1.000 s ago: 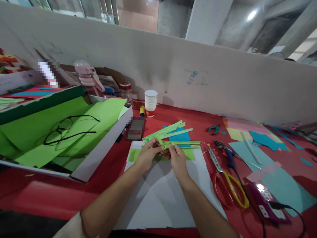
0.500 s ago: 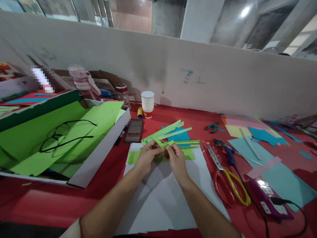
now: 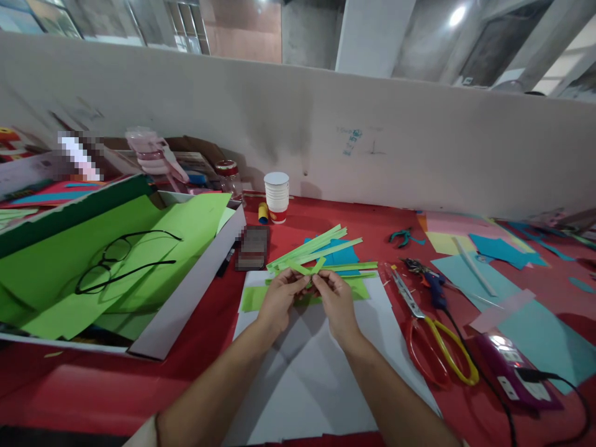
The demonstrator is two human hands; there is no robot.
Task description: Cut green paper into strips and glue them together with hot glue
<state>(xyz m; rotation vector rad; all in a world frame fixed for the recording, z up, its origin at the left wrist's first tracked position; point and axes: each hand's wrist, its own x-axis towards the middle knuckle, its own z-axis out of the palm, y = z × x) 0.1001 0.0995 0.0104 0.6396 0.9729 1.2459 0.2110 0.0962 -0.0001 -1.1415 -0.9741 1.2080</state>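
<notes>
I have left hand (image 3: 278, 302) and right hand (image 3: 338, 303) pinching narrow lime-green paper strip (image 3: 298, 268) between fingers, above broad white paper sheet (image 3: 302, 379). I judge strip light, limp, easily creased; best gripped gently, near middle.

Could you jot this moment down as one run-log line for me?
left hand: holds green paper | right hand: pinches green paper | beneath forearms: white sheet | right of sheet: scissors, glue gun
</notes>
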